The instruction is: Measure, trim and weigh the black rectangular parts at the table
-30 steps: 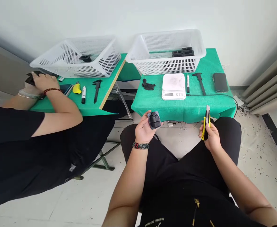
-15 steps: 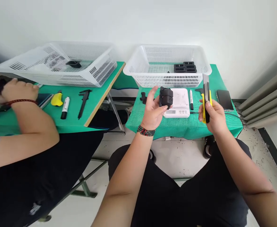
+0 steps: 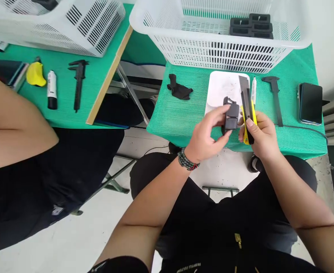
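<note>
Black plastic part (image 3: pixel 230 118) pinched in left hand (image 3: pixel 205 138) — thumb under, fingers over top, held up in front of white scale (image 3: pixel 222 89), not resting on it. Right hand (image 3: pixel 262 134) wrapped tight round yellow utility knife (image 3: pixel 247 110), blade out, long axis running away from body toward white basket (image 3: pixel 212 45). Part sits just left of blade, nearly touching; contact not clear. Part's long side roughly parallel w/ knife. Both hands equally near, part btwn them.

Vs 0.5 s ago: hands were well apart, part raised higher in left, knife upright off to right — now brought together low over table edge. View tilted down too; co-worker's arm (image 3: pixel 13 125) fills left side.
</note>
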A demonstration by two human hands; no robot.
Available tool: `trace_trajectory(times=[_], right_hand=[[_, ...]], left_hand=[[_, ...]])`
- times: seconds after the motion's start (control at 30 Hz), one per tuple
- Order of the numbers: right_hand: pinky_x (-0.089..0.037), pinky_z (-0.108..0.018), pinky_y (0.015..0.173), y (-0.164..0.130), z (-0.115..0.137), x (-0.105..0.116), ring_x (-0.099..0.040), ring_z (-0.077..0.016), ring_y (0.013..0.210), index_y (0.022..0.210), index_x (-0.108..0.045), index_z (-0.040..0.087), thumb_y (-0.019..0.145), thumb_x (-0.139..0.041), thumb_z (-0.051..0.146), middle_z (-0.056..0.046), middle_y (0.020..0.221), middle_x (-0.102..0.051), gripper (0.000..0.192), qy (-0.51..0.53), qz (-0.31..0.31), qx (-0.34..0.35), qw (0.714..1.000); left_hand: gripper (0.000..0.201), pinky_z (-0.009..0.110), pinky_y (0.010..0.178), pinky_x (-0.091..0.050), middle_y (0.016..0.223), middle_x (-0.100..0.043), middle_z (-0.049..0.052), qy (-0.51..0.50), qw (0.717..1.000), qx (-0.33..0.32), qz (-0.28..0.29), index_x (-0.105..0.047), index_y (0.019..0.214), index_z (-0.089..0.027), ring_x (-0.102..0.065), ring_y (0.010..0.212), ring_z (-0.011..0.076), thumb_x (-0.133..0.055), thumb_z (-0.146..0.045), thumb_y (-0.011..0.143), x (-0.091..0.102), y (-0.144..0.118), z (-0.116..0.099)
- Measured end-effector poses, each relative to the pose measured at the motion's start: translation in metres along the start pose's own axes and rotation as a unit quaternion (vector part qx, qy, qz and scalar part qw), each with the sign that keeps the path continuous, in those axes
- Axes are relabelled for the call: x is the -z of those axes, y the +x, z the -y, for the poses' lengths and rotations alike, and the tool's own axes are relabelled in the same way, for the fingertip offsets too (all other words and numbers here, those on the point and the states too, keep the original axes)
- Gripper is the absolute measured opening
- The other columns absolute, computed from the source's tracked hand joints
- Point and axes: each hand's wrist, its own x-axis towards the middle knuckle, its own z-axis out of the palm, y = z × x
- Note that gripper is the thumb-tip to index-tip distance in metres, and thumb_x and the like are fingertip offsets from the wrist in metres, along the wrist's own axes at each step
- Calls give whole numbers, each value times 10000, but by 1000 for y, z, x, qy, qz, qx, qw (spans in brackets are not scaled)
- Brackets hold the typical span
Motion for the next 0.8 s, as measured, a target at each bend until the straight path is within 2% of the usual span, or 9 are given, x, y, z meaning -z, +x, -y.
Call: trace_trajectory(times=[0.1, 0.23, 0.3, 0.4, 0.53, 0.6, 0.67, 0.73, 0.8], right_hand=[[-474, -278, 423, 1, -3, -5, -589, -130, 459, 990, -621, 268, 754, -846, 603, 41, 729, -668, 467, 31, 42, -56, 997], [-435, -264, 370, 0, -3, -6, -547, -118, 433, 954, -618, 267, 663, -910, 597, 50, 717, -659, 528, 39, 71, -85, 993], [-412, -258, 356, 1, -4, -3, -516, -103, 414, 922, -611, 265, 659, -917, 585, 60, 699, -635, 515, 33, 48, -69, 996], [-386, -268, 359, 5, -6, 9, -498, -102, 406, 892, -602, 263, 697, -894, 590, 60, 677, -596, 480, 2, 11, -21, 1000], [-386, -288, 401, 12, 2, 47, -530, -132, 479, 935, -587, 284, 729, -829, 677, 34, 725, -570, 505, -80, -77, 78, 991], [-404, -291, 431, 11, 12, 73, -533, -138, 522, 946, -565, 299, 775, -778, 697, 25, 752, -555, 483, -120, -138, 117, 976], [-427, -292, 461, 4, 21, 99, -512, -130, 541, 964, -554, 314, 818, -747, 678, 23, 770, -550, 437, -143, -180, 134, 964], [-422, -296, 458, -5, 22, 121, -497, -128, 539, 966, -542, 323, 832, -736, 661, 25, 779, -546, 412, -150, -215, 158, 952], [-395, -297, 432, -13, 13, 137, -480, -130, 500, 947, -518, 318, 827, -707, 696, 39, 739, -514, 439, -155, -255, 178, 938]], left_hand=[[528, 314, 947, -624, 1242, -703, 77, 42, 998, -48, 17, -401, 1509, -279, -749, 1033, 181, -591, -261, 1018, -5, -9, -8], [597, 320, 985, -608, 1267, -702, 68, 69, 996, -53, 33, -341, 1549, -293, -749, 1066, 189, -603, -262, 1014, -8, -13, -9], [615, 343, 1020, -596, 1342, -674, 87, 80, 994, -61, 47, -306, 1566, -283, -721, 1158, 212, -590, -278, 1021, -11, -14, -9], [580, 382, 1060, -575, 1387, -656, 117, 99, 989, -97, 47, -347, 1541, -238, -671, 1254, 233, -585, -244, 1012, -19, -19, -10], [447, 400, 952, -606, 1217, -741, 83, 107, 988, -101, 40, -488, 1421, -225, -716, 1116, 218, -533, -149, 984, -23, -38, -7], [400, 370, 864, -608, 1089, -775, 47, 102, 987, -57, 107, -569, 1325, -235, -742, 983, 198, -470, -98, 963, -21, -48, -4], [390, 371, 844, -590, 1072, -782, 44, 121, 963, 16, 239, -628, 1256, -235, -744, 970, 214, -451, -91, 941, -19, -58, 0], [399, 403, 913, -562, 1211, -754, 65, 159, 898, 129, 390, -640, 1290, -244, -712, 1107, 268, -486, -140, 937, -19, -68, 6], [431, 430, 995, -524, 1336, -702, 80, 182, 810, 252, 497, -613, 1366, -260, -650, 1231, 317, -542, -211, 944, -23, -81, 15]])
